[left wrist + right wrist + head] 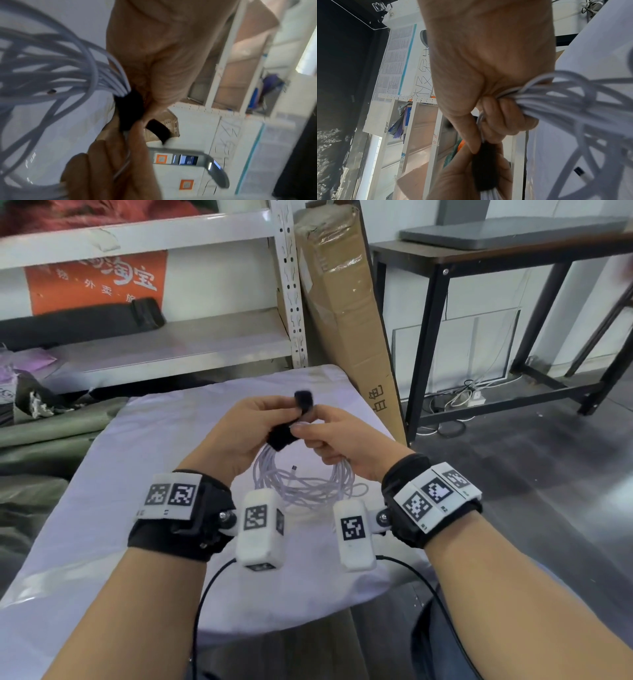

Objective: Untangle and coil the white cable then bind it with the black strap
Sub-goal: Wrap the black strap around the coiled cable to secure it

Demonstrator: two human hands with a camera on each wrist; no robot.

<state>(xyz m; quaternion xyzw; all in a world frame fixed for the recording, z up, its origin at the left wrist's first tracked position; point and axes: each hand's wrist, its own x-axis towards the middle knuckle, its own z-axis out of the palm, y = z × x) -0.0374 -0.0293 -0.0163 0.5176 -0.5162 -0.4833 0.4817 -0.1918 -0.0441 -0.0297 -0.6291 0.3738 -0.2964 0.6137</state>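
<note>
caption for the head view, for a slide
Both hands, left hand and right hand, wrap the black strap around the coiled white cable.

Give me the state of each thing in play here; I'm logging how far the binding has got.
white cable: coiled in loops, held up, hanging over the cloth-covered table.
black strap: round the top of the coil, one end sticking up loose.
left hand: grips the strap at the bundle.
right hand: grips the coil beside the strap.
</note>
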